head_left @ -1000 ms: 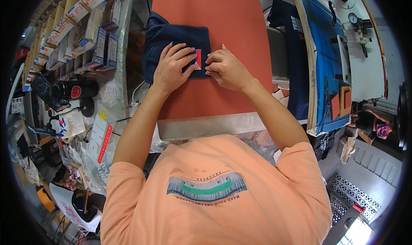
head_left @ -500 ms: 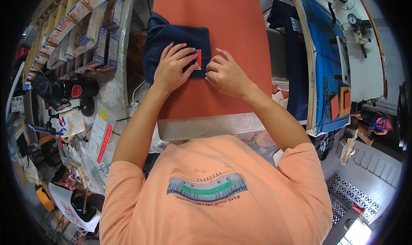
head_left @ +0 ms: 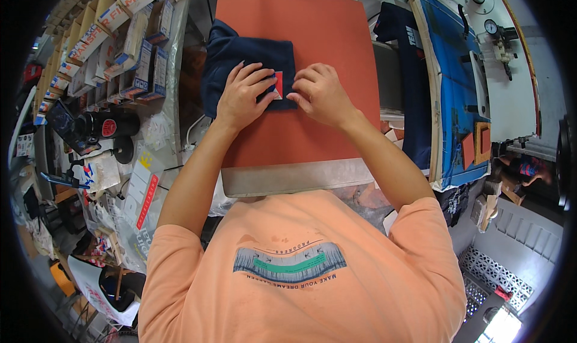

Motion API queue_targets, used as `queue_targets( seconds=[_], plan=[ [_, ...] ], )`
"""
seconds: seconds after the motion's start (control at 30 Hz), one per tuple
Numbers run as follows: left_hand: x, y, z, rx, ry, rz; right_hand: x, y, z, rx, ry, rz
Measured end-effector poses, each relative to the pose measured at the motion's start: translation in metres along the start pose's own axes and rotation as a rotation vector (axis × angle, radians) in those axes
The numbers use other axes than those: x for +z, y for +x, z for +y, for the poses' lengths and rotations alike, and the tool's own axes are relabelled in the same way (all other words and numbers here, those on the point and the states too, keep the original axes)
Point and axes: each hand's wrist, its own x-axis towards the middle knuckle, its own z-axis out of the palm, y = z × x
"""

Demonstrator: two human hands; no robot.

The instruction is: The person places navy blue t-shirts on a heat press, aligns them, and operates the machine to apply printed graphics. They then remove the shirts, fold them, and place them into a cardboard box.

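The folded navy fabric garment (head_left: 275,51) lies toward nine o'clock on the flat orange-red pad (head_left: 336,30), a small red-and-blue piece (head_left: 279,83) already on it — whether fixed, I cannot tell. The left hand (head_left: 245,98) spreads over both; the right hand (head_left: 323,96) curls at three o'clock — any pinch unclear. Lettering marks the peach fabric shirt (head_left: 288,310) and ten-o'clock cardboard boxes (head_left: 139,72).
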Motion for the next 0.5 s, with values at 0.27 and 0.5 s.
queue_targets(
  seconds=[0.27,0.5],
  plan=[
    [-0.001,0.0005,0.0019,0.002,0.008,0.003,0.0013,0.0022,0.0062,0.004,-0.157,-0.091],
    [0.0004,0.0005,0.0026,0.0,-0.003,0.028,0.0051,-0.0004,0.0083,0.014,-0.151,-0.076]
  ],
)
